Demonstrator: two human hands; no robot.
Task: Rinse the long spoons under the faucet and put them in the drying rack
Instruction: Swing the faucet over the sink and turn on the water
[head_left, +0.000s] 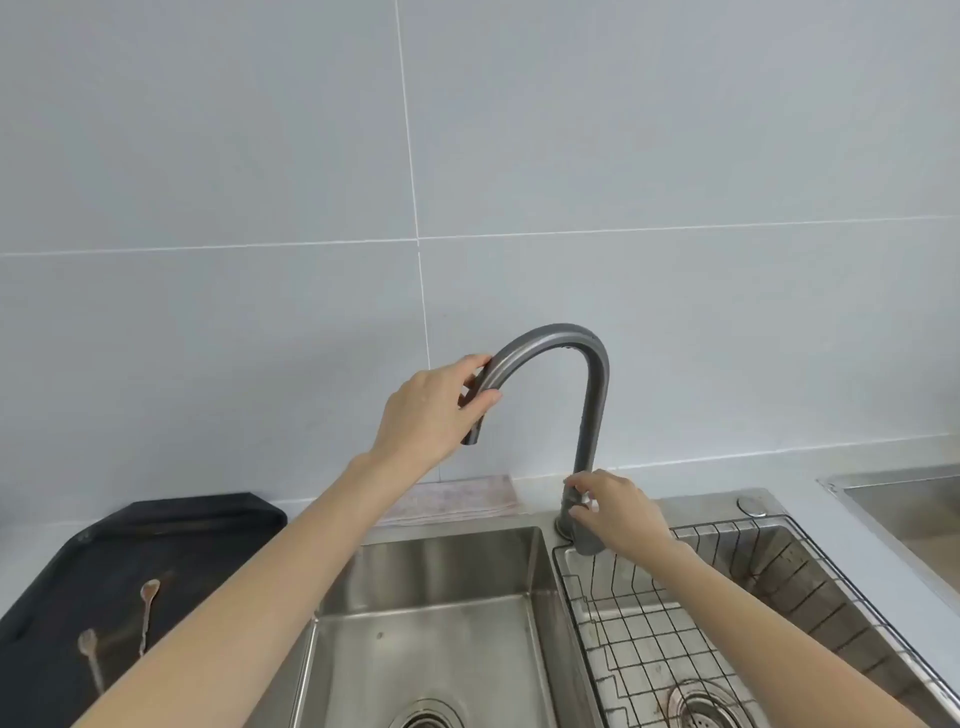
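Note:
A tall grey gooseneck faucet rises between two steel basins. My left hand grips its spout end, which points over the left basin. My right hand holds the faucet's handle at the base. No water is running. Two long metal spoons lie on a black tray at the left: one farther back, one nearer, both partly hidden by my left forearm. A black wire drying rack sits in the right basin and holds nothing.
A pale folded cloth lies on the counter behind the left basin. A round knob sits on the sink deck behind the rack. Another steel basin edge shows at the far right. Grey tiled wall stands behind.

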